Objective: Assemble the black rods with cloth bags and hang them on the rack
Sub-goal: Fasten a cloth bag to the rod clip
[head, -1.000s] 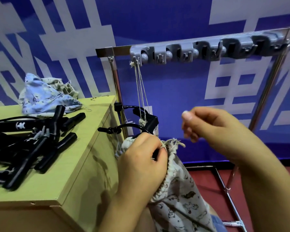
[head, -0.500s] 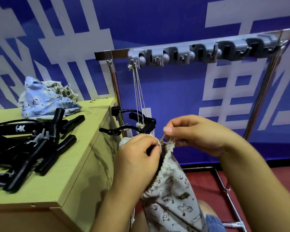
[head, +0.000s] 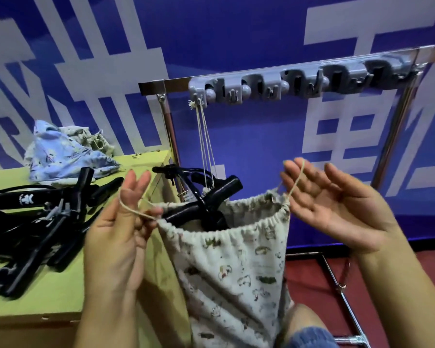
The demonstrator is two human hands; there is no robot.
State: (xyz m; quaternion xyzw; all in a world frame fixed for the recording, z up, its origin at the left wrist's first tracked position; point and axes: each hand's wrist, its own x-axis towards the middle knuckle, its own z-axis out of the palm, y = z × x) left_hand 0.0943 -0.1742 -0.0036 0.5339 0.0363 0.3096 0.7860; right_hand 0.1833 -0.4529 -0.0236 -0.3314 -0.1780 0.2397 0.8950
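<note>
A cream printed cloth bag (head: 236, 259) hangs between my hands with its mouth pulled wide. Black rods (head: 221, 194) stick out of the mouth. My left hand (head: 116, 237) has the left drawstring (head: 133, 212) looped round two raised fingers and pinches it by the thumb. The right drawstring loop hangs over the straight fingers of my right hand (head: 337, 209), palm up. Above is the rack's grey hook strip (head: 261, 84). Strings (head: 204, 136) from its leftmost hook run down behind the bag.
A pile of black rods and cords (head: 35, 222) lies on the yellow-green table (head: 48, 297) at left, with folded cloth bags (head: 60, 156) behind it. The rack's metal posts (head: 392, 136) and floor frame (head: 342, 292) stand at right before a blue wall.
My hands have parted from the closed bag neck and spread outward. Each now carries a drawstring loop, and the bag mouth has opened wide. The view has tilted slightly.
</note>
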